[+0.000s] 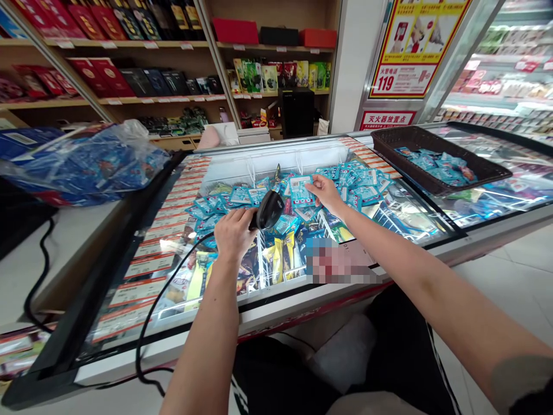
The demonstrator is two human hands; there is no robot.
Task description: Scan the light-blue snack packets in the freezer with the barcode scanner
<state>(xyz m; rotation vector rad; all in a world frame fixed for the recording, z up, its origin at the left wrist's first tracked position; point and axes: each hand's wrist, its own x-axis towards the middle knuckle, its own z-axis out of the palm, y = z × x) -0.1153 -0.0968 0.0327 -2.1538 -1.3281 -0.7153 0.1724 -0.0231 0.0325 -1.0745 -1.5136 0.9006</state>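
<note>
My left hand point(233, 233) is wrapped round the handle of a black barcode scanner point(270, 210), whose head points forward and to the right. From its handle a black cord runs down to the left. My right hand point(326, 194) pinches a blue snack packet point(301, 191) by its right edge, with the printed back facing me. The scanner's head is close to this packet, apart from it. Around both hands, many similar blue packets point(365, 187) lie in loose piles on the glass top of a chest freezer point(276, 300).
A brown basket point(436, 155) with more blue packets stands on the freezer's right part. At the left is a clear plastic bag point(108, 161) of blue packages. Stocked shelves point(142, 98) line the back. A phone-like flat item point(358, 253), partly blurred, lies near the front edge.
</note>
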